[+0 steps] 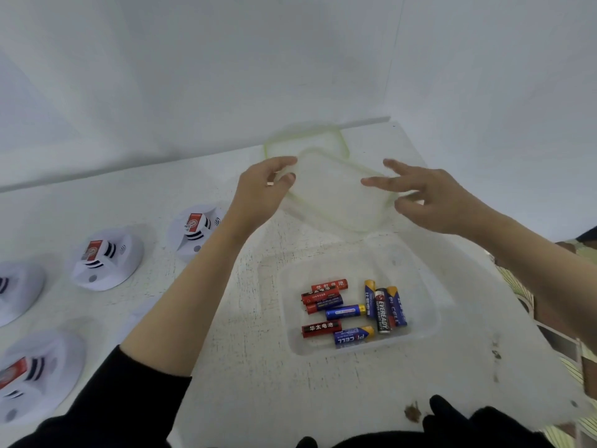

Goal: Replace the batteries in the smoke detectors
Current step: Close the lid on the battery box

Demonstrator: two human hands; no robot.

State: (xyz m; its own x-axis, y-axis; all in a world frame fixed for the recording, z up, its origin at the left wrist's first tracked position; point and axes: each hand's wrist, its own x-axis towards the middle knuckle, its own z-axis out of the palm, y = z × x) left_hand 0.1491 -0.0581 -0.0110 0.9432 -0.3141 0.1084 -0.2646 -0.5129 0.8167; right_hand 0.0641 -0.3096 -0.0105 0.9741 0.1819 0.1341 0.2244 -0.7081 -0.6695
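Observation:
A clear plastic box [429,305] stands open on the white table and holds several AA batteries [353,312], red ones and blue ones. Above and behind it my left hand [263,192] pinches the left edge of a clear lid [336,192] with a pale green seal. My right hand [433,198] is at the lid's right edge with its fingers spread and straight. Several white smoke detectors lie at the left: one [193,231] near my left forearm, one [106,258] further left, one [35,379] at the lower left.
A second clear lid or box with a green rim [307,137] lies behind the held lid, near the wall. Another detector [16,289] is cut off by the left border. The table's right edge drops to a patterned floor [559,350]. Brown stains mark the near table.

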